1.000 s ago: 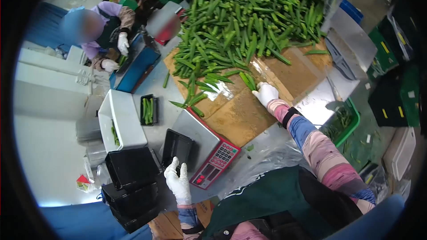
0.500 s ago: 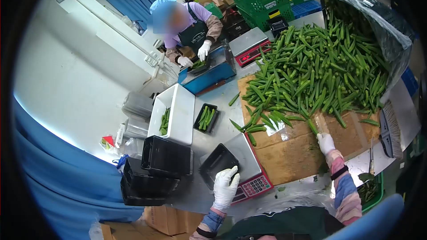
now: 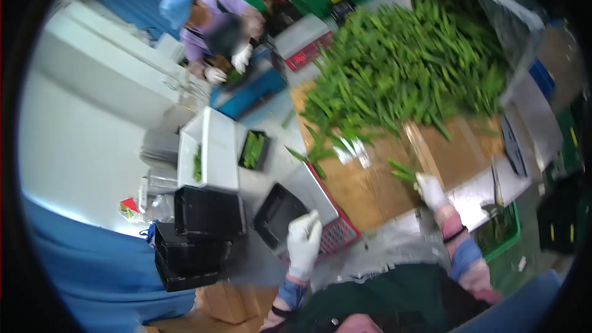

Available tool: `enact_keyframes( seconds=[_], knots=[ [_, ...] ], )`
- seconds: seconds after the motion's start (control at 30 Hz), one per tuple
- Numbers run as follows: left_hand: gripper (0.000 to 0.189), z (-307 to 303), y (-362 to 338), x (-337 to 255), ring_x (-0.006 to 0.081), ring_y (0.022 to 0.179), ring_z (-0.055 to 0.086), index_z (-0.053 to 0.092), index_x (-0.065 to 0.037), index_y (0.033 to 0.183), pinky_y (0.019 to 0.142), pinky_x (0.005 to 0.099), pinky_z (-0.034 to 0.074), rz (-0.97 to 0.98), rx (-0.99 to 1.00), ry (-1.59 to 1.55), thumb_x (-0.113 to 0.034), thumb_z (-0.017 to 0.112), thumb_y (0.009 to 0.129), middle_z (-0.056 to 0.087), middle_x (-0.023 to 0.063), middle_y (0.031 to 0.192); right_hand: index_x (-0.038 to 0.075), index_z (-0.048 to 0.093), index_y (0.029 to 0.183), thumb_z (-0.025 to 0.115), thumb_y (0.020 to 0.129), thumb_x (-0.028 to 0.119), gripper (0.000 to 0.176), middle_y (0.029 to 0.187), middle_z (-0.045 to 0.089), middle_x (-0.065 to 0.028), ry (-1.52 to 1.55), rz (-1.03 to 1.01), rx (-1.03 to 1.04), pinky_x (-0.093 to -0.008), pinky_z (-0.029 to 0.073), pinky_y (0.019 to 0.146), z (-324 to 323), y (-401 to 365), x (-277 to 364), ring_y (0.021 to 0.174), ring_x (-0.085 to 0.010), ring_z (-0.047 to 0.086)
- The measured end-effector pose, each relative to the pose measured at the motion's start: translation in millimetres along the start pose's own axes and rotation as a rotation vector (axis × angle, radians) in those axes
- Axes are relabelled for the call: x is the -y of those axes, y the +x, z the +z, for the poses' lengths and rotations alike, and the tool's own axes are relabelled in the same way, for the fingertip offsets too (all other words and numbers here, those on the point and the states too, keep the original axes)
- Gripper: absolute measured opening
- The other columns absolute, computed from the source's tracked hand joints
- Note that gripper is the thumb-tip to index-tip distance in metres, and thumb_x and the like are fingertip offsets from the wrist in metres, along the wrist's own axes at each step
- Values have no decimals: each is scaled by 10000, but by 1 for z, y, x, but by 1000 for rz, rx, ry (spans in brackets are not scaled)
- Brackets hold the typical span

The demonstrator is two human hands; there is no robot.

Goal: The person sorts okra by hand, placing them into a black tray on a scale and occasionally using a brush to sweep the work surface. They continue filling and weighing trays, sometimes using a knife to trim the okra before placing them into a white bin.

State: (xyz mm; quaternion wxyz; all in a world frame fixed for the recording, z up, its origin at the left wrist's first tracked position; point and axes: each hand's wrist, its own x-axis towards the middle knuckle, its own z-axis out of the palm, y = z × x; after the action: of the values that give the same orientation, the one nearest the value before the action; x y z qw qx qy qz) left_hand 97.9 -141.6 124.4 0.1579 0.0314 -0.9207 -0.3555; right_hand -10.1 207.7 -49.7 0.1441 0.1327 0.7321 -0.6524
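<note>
My gloved left hand (image 3: 304, 243), fingers curled together, is at the near right edge of an empty black tray (image 3: 277, 214), which sits tilted across the plate of a red scale (image 3: 338, 234). Between the fingers of my gloved right hand (image 3: 430, 190) are a few green okra pods (image 3: 402, 171), pointing away to the upper left over brown cardboard (image 3: 376, 194). Beyond it lies a large heap of okra (image 3: 407, 68). Motion blur softens the view.
A white bin (image 3: 219, 151) and a filled black tray (image 3: 253, 150) stand left of the heap. Stacked black trays (image 3: 208, 213) are nearer. A co-worker (image 3: 213, 24) handles a tray beside a second scale (image 3: 303, 40). A green basket (image 3: 502, 234) sits lower right.
The whole view has shifted, with the scene lying further left. My right hand has drawn back from the heap's edge with the okra. My left hand remains at the tray.
</note>
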Motion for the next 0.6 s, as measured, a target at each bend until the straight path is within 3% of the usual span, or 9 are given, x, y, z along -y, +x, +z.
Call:
enact_keyframes(
  seconds=[0.03,0.07,0.13,0.17,0.2,0.27,0.37,0.47,0.6],
  knots=[
    [243,4,-1,-2,275,1007,658,734,-20,1115,914,363,513,-11,4,-32,-65,717,877,705,147,1055,61,681,831,502,1024,407,435,696,672,-155,-643,-294,-223,-470,493,584,-3,10,-37,597,-356,635],
    [244,9,-4,-1,264,1016,658,733,-17,1122,914,354,513,-28,7,-65,-48,708,881,707,145,1057,63,696,863,476,1011,445,465,843,698,-238,-792,-124,-250,-553,518,753,-4,0,-34,815,-450,669],
    [248,15,-9,-4,165,1059,657,669,41,1181,960,304,511,4,95,-45,-1,665,937,698,112,1138,54,698,860,472,1012,450,480,855,701,-239,-830,-26,-220,-536,519,786,0,-20,-3,885,-429,673],
    [243,22,-12,-9,164,1056,661,668,38,1185,959,300,512,-55,131,-93,3,653,945,698,114,1135,50,699,868,500,1003,445,463,869,692,-257,-677,-49,-245,-550,510,781,4,-31,11,866,-455,664],
    [239,28,-14,-11,163,1054,664,668,35,1188,957,297,513,-110,158,-136,7,642,953,699,116,1133,33,685,855,533,1012,428,451,749,694,-199,-533,-165,-222,-475,511,654,7,-29,-4,680,-376,667],
    [246,40,-13,-20,170,1070,663,663,31,1213,955,294,514,-250,268,-350,-38,621,981,696,124,1175,47,633,833,541,1032,411,425,588,563,-34,22,91,-16,-344,424,515,16,-35,7,510,-189,527],
    [303,62,-9,-41,179,1126,652,612,57,1270,981,298,510,-454,422,-665,-102,595,1013,681,131,1233,91,569,816,546,1039,414,393,562,362,81,547,344,252,-245,294,480,22,-65,50,508,-53,352],
    [349,78,-4,-56,182,1154,628,571,74,1323,1015,296,476,-466,493,-809,-108,574,1025,649,138,1294,121,520,896,450,1075,394,334,614,321,91,1173,389,653,-249,271,502,31,-75,43,486,-64,289],
    [402,85,6,-71,168,1181,611,534,66,1366,1024,292,466,-509,516,-880,-126,589,1017,633,128,1311,133,489,903,328,1105,361,345,627,340,94,1371,612,736,-257,284,502,43,-88,43,464,-61,287]
  ],
)
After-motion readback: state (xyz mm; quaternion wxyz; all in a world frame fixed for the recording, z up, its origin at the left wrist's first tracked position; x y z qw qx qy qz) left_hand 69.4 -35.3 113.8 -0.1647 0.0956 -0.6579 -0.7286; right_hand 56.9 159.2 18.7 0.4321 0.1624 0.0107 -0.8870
